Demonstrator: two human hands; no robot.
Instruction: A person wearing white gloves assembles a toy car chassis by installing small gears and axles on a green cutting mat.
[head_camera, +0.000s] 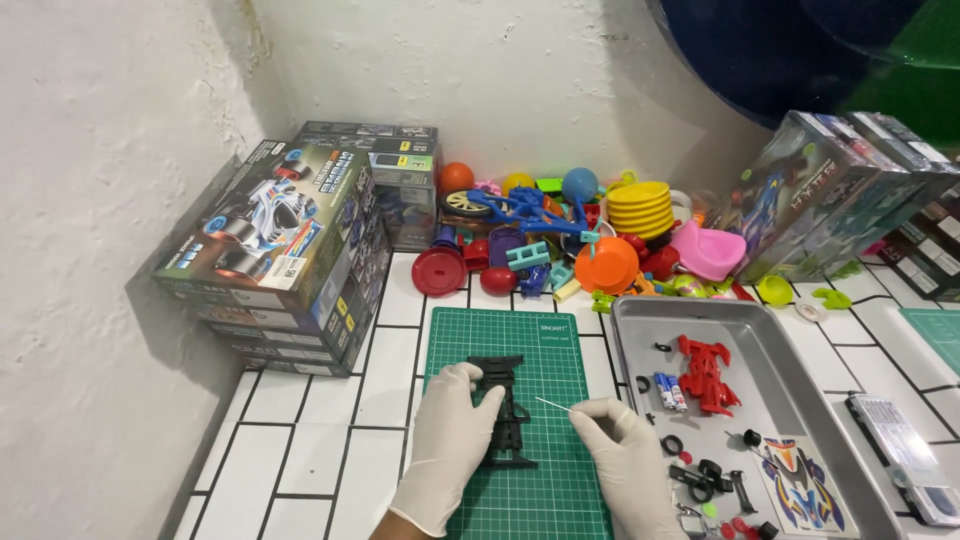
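**Chassis on the mat, most parts not yet fitted**

The black toy-car chassis (505, 410) lies flat on the green cutting mat (520, 345), near the front of the tiled surface (330, 400). The left hand (450, 440), gloved, rests on the chassis's left side with fingers curled over its edge, holding it down. The right hand (628, 450), also gloved, is closed in a pinch on a thin white stick (552, 405) whose tip points toward the chassis.

By my judgement, assembly is at an early stage: the chassis carries no wheels or shell. The red body shell (708, 372), black tyres (700, 475), small batteries (669, 391) and sticker sheet (800, 483) all lie loose in the metal tray (800, 400) just right of the mat.

Stacked kit boxes (290, 250) stand to the left; a heap of coloured plastic toys (570, 235) sits behind the mat. Neither obstructs the mat.
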